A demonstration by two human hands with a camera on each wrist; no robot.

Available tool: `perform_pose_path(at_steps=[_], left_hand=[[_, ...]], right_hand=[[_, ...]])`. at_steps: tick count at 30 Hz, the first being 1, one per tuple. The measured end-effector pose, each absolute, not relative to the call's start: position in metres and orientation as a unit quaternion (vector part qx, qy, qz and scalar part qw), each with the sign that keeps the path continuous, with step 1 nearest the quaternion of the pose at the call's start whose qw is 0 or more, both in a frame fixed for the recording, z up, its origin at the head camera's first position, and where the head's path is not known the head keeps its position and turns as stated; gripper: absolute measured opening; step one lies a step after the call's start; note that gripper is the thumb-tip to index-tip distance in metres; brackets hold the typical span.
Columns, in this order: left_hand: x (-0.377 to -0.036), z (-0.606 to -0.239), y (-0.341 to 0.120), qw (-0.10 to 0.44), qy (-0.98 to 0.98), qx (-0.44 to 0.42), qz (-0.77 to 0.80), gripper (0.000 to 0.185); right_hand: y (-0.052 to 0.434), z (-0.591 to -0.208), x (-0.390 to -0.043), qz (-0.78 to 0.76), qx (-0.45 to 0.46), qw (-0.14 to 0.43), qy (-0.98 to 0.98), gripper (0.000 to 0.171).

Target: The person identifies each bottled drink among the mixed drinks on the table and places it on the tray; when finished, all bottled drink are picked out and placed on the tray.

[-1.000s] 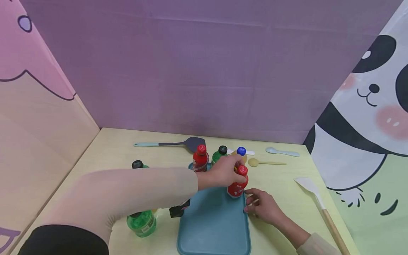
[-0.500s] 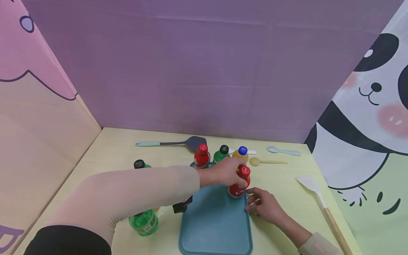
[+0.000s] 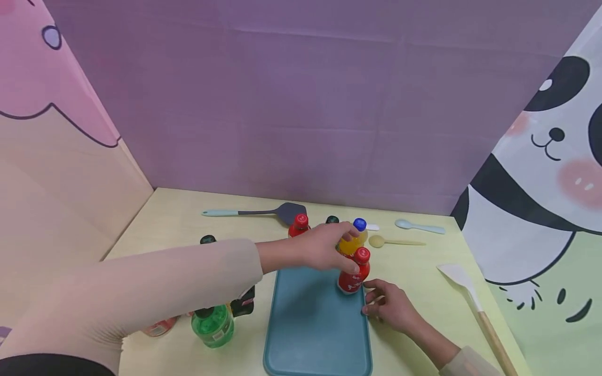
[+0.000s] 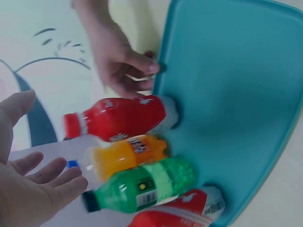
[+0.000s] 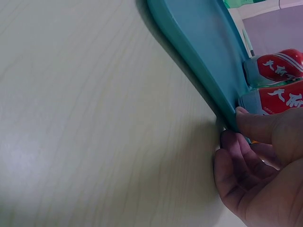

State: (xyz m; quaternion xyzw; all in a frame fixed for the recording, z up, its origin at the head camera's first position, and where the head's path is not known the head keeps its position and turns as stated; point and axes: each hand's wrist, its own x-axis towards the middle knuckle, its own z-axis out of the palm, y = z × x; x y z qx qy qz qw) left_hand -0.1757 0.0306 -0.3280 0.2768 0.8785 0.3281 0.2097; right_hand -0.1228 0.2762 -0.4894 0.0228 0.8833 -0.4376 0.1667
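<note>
the left hand (image 3: pixel 324 245) hovers just above the back right corner of the flat teal plastic tray (image 3: pixel 310 318), its fingers spread loose and holding nothing; the left wrist view shows the palm (image 4: pixel 28 189) open beside the caps. right under it stands the small red-capped red plastic bottle (image 3: pixel 354 271) on the tray's right edge, and behind that the blue-capped orange bottle (image 3: pixel 354 241). two more bottles, a red one (image 3: pixel 298 225) and a green one (image 4: pixel 142 187), stand in a row past the hand's far side.

the right hand (image 3: pixel 389 305) rests on the table, thumb and fingertips (image 5: pixel 258 127) pinching the tray's rim just beside the red bottle's base.

i judge the step to be setting bottles onto the tray, this red one seemingly just placed. the next move likely calls for fetching another: the black-capped green plastic bottle (image 3: pixel 211 326) stands off the tray, under the left forearm, so the arm should lift clear of the upright row before swinging back.
</note>
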Motion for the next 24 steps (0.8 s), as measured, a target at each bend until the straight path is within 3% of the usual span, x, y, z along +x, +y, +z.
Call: perform_pose_path(at_steps=[15,24], left_hand=[[-0.142,-0.306,-0.079,0.141,0.892,0.266,0.338,0.072],[-0.163,-0.301,-0.162,0.066,0.901,0.242,0.354,0.066]], right_hand=[[0.271,-0.489,-0.121,-0.431,0.02,0.17,0.886,0.059],[0.275,-0.488,-0.123,-0.427,0.011,0.162,0.889,0.06]])
